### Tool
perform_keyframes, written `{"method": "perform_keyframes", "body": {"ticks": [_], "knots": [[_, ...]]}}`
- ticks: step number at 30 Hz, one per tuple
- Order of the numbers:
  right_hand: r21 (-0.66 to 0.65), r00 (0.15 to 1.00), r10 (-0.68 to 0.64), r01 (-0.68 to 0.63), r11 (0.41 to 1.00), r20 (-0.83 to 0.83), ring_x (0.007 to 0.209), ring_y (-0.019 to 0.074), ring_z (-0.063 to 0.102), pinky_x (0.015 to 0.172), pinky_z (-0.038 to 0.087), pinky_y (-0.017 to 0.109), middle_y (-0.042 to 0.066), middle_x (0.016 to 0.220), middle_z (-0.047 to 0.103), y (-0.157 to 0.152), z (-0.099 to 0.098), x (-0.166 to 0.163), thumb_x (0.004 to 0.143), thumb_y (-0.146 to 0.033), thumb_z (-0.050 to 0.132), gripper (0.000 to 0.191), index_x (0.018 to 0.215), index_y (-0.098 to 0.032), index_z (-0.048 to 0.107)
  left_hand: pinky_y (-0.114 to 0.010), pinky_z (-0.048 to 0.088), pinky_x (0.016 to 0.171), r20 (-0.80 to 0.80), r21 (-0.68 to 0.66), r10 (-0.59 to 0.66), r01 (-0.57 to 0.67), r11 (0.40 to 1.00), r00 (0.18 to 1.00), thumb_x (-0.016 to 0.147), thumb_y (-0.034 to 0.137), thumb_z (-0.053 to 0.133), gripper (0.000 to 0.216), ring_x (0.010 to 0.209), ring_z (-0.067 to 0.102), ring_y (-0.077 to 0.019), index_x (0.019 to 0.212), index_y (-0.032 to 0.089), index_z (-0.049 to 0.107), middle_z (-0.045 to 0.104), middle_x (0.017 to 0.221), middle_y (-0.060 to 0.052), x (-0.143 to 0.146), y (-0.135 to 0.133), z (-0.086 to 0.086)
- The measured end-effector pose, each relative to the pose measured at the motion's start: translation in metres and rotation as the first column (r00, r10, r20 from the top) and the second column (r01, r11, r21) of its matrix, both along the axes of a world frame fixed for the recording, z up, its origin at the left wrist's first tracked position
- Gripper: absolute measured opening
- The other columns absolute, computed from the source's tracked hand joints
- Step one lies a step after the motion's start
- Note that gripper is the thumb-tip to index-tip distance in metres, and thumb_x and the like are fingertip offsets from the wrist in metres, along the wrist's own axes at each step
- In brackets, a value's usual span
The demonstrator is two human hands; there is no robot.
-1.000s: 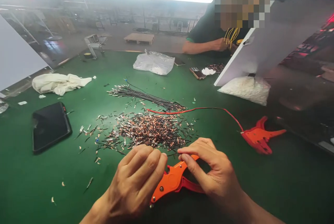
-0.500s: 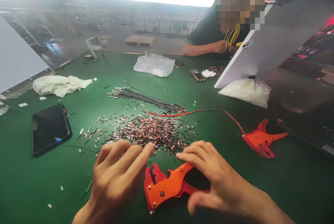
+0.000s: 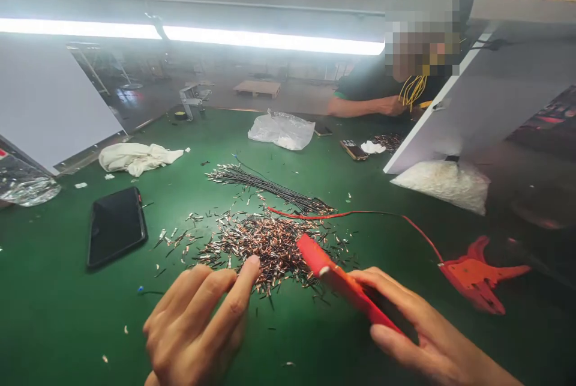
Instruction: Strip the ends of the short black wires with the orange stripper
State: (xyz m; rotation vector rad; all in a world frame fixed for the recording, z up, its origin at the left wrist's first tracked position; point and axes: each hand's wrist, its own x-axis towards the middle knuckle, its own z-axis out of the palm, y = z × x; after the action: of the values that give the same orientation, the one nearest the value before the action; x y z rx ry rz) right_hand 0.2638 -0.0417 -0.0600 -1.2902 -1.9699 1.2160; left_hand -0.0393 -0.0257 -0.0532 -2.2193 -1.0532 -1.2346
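Right hand (image 3: pixel 420 338) around red wire stripper (image 3: pixel 341 281)

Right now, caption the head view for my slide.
Right hand holds an orange wire stripper over cut wire bits; left hand at its edge.

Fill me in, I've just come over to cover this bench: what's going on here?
A person at a green table holds an orange wire stripper in the right hand, raised over a pile of cut wire bits. The left hand is open, its index fingertip touching the pile's near edge. A second stripper lies to the right, a red wire running from it toward a bundle of black wires. Across the table, a co-worker handles yellow wires.
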Motion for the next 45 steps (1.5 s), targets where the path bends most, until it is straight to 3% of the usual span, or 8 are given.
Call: {"method": "perform_keyframes", "body": {"ticks": [2,4,6,9,13,19,32,45], "knots": [[-0.33,0.954,-0.019,-0.085,0.94,-0.301,0.096,0.0293,0.066,0.083,0.052,0.042,0.01,0.106,0.071,-0.002,0.004,0.0,0.092,-0.052,0.052,0.042,0.122,-0.026,0.064,-0.03,0.041,0.064,-0.01,-0.012,-0.032,0.032,0.999,0.999,0.081,-0.007,0.064,0.032,0.067,0.051,-0.0151,0.109,0.007,0.07,0.064,0.072,-0.005,0.001,0.0,0.0],[-0.552,0.847,-0.117,-0.227,0.802,-0.519,0.096,0.0308,0.067,0.084,0.05,0.043,0.012,0.104,0.072,-0.005,0.002,-0.006,0.087,-0.061,0.056,0.049,0.115,-0.022,0.069,-0.031,0.042,0.067,0.002,-0.032,-0.056,0.056,0.998,0.998,0.084,-0.006,0.061,0.028,0.07,0.052,-0.0156,0.107,0.007,0.07,0.065,0.074,-0.006,0.003,0.002,0.0],[-0.643,0.771,-0.205,-0.317,0.697,-0.603,0.09,0.0306,0.068,0.081,0.05,0.042,0.014,0.099,0.073,-0.008,-0.005,-0.013,0.075,-0.061,0.069,0.054,0.107,-0.018,0.071,-0.03,0.043,0.069,0.046,-0.052,-0.07,0.072,0.996,0.996,0.082,-0.008,0.062,0.028,0.07,0.052,-0.0151,0.104,0.008,0.07,0.064,0.072,-0.004,0.006,0.003,0.001],[-0.671,0.702,-0.286,-0.36,0.648,-0.652,0.086,0.027,0.068,0.078,0.05,0.039,0.012,0.095,0.073,-0.009,-0.017,-0.023,0.064,-0.044,0.082,0.051,0.105,-0.016,0.07,-0.029,0.041,0.068,0.094,-0.086,-0.082,0.09,0.992,0.992,0.079,-0.01,0.064,0.031,0.069,0.049,-0.0145,0.1,0.012,0.07,0.063,0.071,-0.002,0.008,0.005,0.002],[-0.614,0.609,-0.285,-0.44,0.655,-0.74,0.09,0.0217,0.07,0.079,0.047,0.032,0.014,0.111,0.074,-0.009,-0.031,-0.025,0.071,-0.025,0.082,0.051,0.118,-0.016,0.063,-0.029,0.037,0.067,0.094,-0.137,-0.117,0.129,0.982,0.989,0.082,-0.006,0.065,0.025,0.069,0.047,-0.0147,0.096,0.014,0.071,0.063,0.07,-0.002,0.012,0.004,0.003],[-0.647,0.552,-0.369,-0.48,0.592,-0.748,0.095,0.0177,0.068,0.083,0.047,0.028,0.007,0.103,0.074,-0.017,-0.038,-0.022,0.072,-0.012,0.084,0.05,0.118,-0.019,0.066,-0.029,0.029,0.064,0.129,-0.223,-0.142,0.168,0.96,0.981,0.084,-0.002,0.065,0.02,0.063,0.04,-0.0141,0.091,0.016,0.07,0.061,0.063,0.001,0.016,0.004,0.003],[-0.591,0.629,-0.214,-0.483,0.647,-0.748,0.068,0.0123,0.063,0.06,0.045,0.02,0.008,0.083,0.068,-0.012,-0.033,-0.028,0.071,-0.028,0.083,0.045,0.109,-0.008,0.069,-0.031,0.024,0.067,0.159,-0.47,-0.212,0.263,0.843,0.964,0.088,0.003,0.058,0.02,0.066,0.037,-0.016,0.084,0.02,0.066,0.05,0.06,0.003,0.007,0.003,0.014],[-0.593,0.563,-0.273,-0.526,0.609,-0.78,0.066,0.0109,0.061,0.06,0.043,0.02,0.006,0.081,0.068,-0.017,-0.035,-0.033,0.07,-0.021,0.081,0.037,0.103,-0.009,0.068,-0.033,0.029,0.073,0.449,-0.738,-0.123,0.445,0.507,0.885,0.085,0.02,0.056,0.021,0.065,0.039,-0.0146,0.065,0.021,0.062,0.044,0.055,0.006,0.004,0.004,0.022]]}}
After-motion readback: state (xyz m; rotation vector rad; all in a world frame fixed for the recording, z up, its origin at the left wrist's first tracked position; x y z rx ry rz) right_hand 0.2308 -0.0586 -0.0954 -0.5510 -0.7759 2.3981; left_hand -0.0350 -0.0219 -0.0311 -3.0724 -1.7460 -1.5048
